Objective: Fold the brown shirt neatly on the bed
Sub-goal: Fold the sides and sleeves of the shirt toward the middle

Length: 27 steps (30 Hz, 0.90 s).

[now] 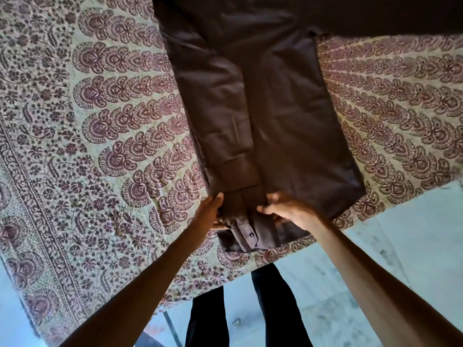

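The brown shirt (270,108) lies lengthwise on the patterned bedspread (105,136), its sides folded in to form a long panel. One sleeve runs down the middle and ends in a buttoned cuff (248,234) near the bed's front edge. My left hand (210,211) grips the left side of that sleeve just above the cuff, thumb under the cloth. My right hand (288,209) holds the sleeve's right side, fingers curled over the fabric. Another part of the shirt spreads to the upper right (388,13).
The bed's front edge runs diagonally below my hands. Beyond it are a pale floor (413,234) and my dark-trousered legs (240,309). The bedspread extends widely to the left and right of the shirt.
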{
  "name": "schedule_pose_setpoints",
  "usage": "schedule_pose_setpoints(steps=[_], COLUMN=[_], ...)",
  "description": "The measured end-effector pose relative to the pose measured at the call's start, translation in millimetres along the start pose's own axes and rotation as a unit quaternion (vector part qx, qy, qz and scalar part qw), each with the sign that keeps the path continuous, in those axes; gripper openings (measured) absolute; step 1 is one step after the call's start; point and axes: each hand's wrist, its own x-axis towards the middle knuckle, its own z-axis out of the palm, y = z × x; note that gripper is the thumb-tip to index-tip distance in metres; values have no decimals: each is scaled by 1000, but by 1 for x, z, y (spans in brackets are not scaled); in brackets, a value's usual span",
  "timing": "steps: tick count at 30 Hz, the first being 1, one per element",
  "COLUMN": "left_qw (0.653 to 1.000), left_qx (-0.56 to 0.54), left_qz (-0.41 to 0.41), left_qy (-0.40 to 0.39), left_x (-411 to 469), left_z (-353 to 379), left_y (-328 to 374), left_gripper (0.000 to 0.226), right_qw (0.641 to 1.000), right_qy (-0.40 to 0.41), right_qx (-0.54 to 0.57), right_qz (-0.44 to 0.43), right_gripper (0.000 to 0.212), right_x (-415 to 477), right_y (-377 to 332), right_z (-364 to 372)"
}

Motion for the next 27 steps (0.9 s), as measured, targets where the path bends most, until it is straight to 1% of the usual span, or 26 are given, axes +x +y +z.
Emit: schedule_pose_setpoints(steps=[2,4,5,6,8,9,10,11,12,14,16,17,18,19,20,22,23,24,25,26,27], left_qw=[998,996,996,998,996,989,984,985,990,999,983,973,969,972,981,994,992,987,984,986,991], left_qx=[-26,-33,-31,-28,3,13,12,5,8,48,101,126,145,141,120,7,-63,-118,-149,-149,-115], left_qz=[-23,-28,-19,-4,56,82,94,89,75,5,-80,-96,-98,-92,-85,-101,-110,-107,-93,-75,-54], left_qy=[-49,-83,-78,-51,69,123,150,146,117,0,-131,-167,-177,-163,-130,-50,-23,-9,-13,-23,-34], left_x=[-9,-15,-13,-13,-3,5,10,15,18,13,-1,-3,-3,-4,-4,-4,-1,4,8,9,10], left_z=[1,2,3,4,3,0,-3,-3,-1,10,19,21,20,18,16,13,10,4,-1,-7,-13], left_y=[-1,-4,-8,-9,-16,-20,-24,-25,-25,-21,-19,-22,-26,-27,-28,-24,-21,-20,-19,-17,-17], left_gripper=[35,39,38,37,37,39,40,41,41,40,39,40,40,39,36,28,32,39,43,43,37], right_qw=[998,993,992,992,992,988,980,970,959,935,918,917,920,926,932,953,972,989,997,997,988], right_qy=[-28,-47,-55,-59,-56,-50,-43,-38,-36,-50,-74,-72,-71,-64,-54,-27,-10,12,41,75,105], right_qx=[63,108,112,109,114,146,193,241,281,349,386,390,383,369,356,300,235,149,62,-28,-109], right_qz=[-2,-7,-11,-12,-12,-10,-9,-9,-15,-37,-56,-54,-53,-50,-50,-36,-17,5,22,21,9], right_gripper=[9,12,13,13,14,15,15,15,16,16,13,14,14,15,15,21,23,21,16,12,10], right_x=[-5,-8,-8,-7,-5,-3,-2,0,2,3,3,3,4,5,7,10,10,10,13,16,20], right_y=[-4,-5,-5,-4,-4,-5,-9,-12,-15,-21,-25,-26,-28,-28,-26,-20,-16,-10,-2,8,16], right_z=[-1,0,1,3,5,4,3,1,0,-2,-1,0,1,2,4,10,14,19,22,26,28])
